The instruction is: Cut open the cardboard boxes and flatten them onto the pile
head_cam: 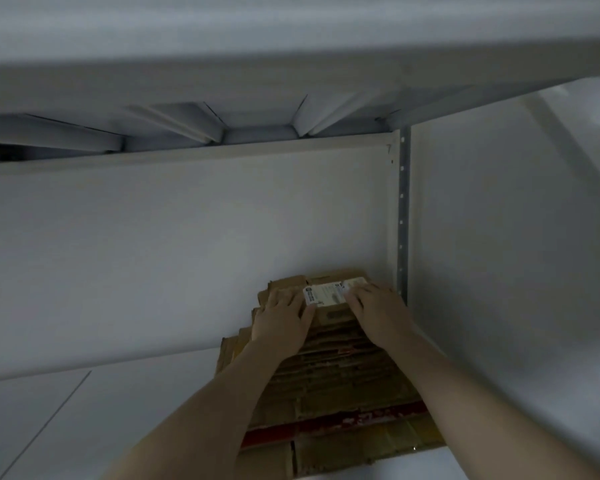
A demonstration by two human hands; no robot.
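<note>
The left hand and right hand are pressing palms-down on the top flattened box, each grip spread with fingers fairly straight and pinching nothing. Their fingertips are touching either end of its white shipping label. That box is lying on top of the pile of flattened brown cardboard, one lower sheet showing a red band. The pile is sitting against a pale panel, just beside a perforated metal upright, beneath a shelf, in dim light.
</note>
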